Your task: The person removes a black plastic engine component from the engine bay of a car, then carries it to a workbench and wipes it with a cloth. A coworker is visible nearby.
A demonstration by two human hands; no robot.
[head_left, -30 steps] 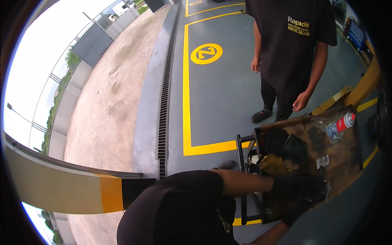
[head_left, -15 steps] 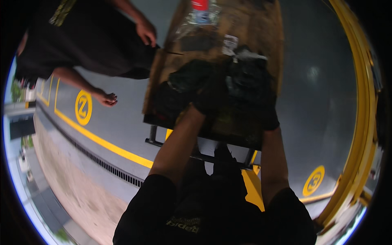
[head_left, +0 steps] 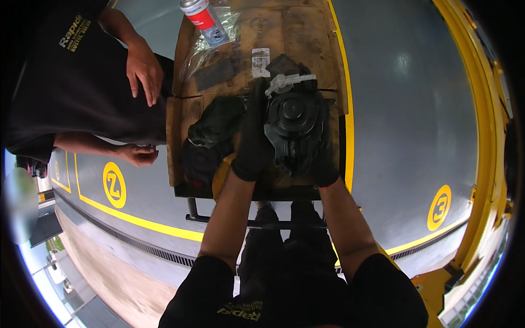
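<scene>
Between my two black-gloved hands is a black, roundish car part (head_left: 292, 112) with a stepped circular centre and a pale plastic fitting (head_left: 290, 82) across its far end. My left hand (head_left: 255, 136) presses along its left side, thumb pointing away from me. My right hand (head_left: 326, 158) grips its right side, the fingers partly hidden in shadow. The part is over a cardboard-lined cart (head_left: 298, 33); whether it rests on the cardboard, I cannot tell. Left of it lies a bunched dark cloth (head_left: 219, 120).
A red and white spray can (head_left: 203, 21) stands on clear plastic wrapping (head_left: 227, 24). Nearby are a dark flat sheet (head_left: 215, 75) and a white label (head_left: 261, 62). The cart's black handle bar (head_left: 284, 224) crosses before my legs. A co-worker (head_left: 104, 82) stands at left; yellow metalwork (head_left: 481, 109) curves at right.
The view has steadied and shifted, so the cart now sits further left in it. My hands still flank the black part, now plainly visible. The co-worker's upper hand appears lower.
</scene>
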